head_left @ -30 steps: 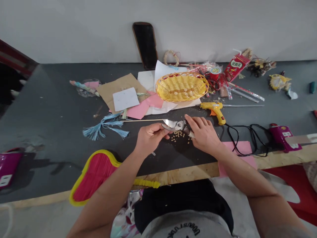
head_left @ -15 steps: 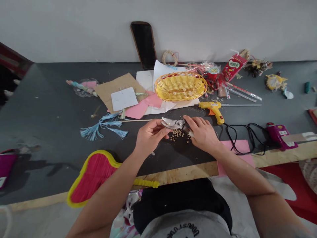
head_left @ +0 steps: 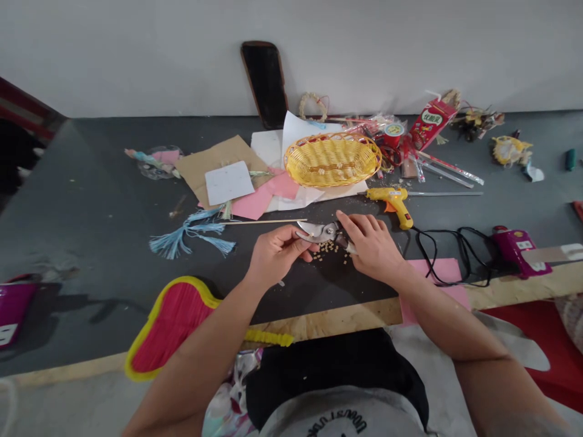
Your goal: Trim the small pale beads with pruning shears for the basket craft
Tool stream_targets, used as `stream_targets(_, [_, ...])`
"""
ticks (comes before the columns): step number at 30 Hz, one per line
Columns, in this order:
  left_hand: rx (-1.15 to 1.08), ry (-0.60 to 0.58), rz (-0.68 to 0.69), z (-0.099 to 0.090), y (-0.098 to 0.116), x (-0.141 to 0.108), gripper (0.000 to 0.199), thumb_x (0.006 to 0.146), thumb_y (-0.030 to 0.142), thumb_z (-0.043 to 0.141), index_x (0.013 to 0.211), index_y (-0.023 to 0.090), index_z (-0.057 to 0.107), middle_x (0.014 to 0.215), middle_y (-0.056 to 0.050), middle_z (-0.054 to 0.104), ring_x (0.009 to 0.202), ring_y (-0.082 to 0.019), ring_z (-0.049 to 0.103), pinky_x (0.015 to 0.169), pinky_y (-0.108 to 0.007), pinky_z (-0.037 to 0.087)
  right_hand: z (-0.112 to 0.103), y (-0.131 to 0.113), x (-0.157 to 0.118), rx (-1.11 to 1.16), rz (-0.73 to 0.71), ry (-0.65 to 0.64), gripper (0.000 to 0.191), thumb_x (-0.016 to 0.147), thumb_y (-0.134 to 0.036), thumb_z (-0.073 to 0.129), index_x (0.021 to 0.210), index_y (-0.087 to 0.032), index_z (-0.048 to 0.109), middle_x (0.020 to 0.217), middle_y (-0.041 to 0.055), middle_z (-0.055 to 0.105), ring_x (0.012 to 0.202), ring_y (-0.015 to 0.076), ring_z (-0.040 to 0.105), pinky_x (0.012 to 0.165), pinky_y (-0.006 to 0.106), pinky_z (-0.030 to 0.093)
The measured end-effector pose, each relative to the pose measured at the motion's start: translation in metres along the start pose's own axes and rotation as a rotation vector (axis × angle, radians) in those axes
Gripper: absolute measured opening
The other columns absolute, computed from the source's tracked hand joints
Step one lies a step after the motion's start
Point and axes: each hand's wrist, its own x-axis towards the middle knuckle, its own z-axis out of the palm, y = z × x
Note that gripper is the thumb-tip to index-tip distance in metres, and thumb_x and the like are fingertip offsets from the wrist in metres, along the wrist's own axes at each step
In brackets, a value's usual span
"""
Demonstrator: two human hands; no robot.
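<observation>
My right hand (head_left: pixel 376 246) is wrapped around the handles of a pair of pruning shears (head_left: pixel 328 230). Their metal blades point left, parted, toward my left hand (head_left: pixel 279 252). The thumb and fingers of that hand are pinched together at the blade tips; whatever small piece is between them is too small to make out. Many small pale cut bits (head_left: pixel 325 249) lie scattered on the dark table under the shears. Just beyond my left fingers lies a thin wooden stick (head_left: pixel 264 221), its left end by a blue tassel (head_left: pixel 189 233).
A yellow woven basket (head_left: pixel 332 161) sits on papers behind my hands. To the right are a yellow glue gun (head_left: pixel 389 197), its black cord and a purple box (head_left: pixel 521 252). A phone (head_left: pixel 265 85) leans on the wall. A red, yellow-edged piece (head_left: pixel 175 321) overhangs the front edge.
The shears have shifted slightly, and their blades sit a little lower and look wider apart. More of the stick's right end shows above my left hand.
</observation>
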Motion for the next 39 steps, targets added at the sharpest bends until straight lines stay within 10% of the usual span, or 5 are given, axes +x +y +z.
stream_targets(21, [0.061, 0.122, 0.072, 0.0044, -0.0052, -0.0006, 0.028, 0.081, 0.046, 0.078, 0.08, 0.018, 0.075, 0.074, -0.003, 0.077, 0.061, -0.015, 0.072, 0.06, -0.024, 0.059, 0.0028, -0.0038, 0.0035, -0.006, 0.073, 0.004, 0.074, 0.085, -0.018, 0.053, 0.157, -0.019, 0.036, 0.134, 0.0155, 0.062, 0.117, 0.0307, 0.054, 0.09, 0.042, 0.04])
stream_targets(39, [-0.136, -0.079, -0.063, -0.0027, 0.0009, 0.0001, 0.039, 0.075, 0.054, 0.082, 0.072, 0.016, 0.074, 0.071, -0.009, 0.078, 0.046, -0.016, 0.065, 0.047, -0.028, 0.057, 0.0032, -0.0013, 0.0006, 0.07, -0.003, 0.002, 0.078, 0.082, -0.016, 0.053, 0.158, -0.018, 0.034, 0.132, 0.0149, 0.061, 0.116, 0.0304, 0.052, 0.094, 0.043, 0.041])
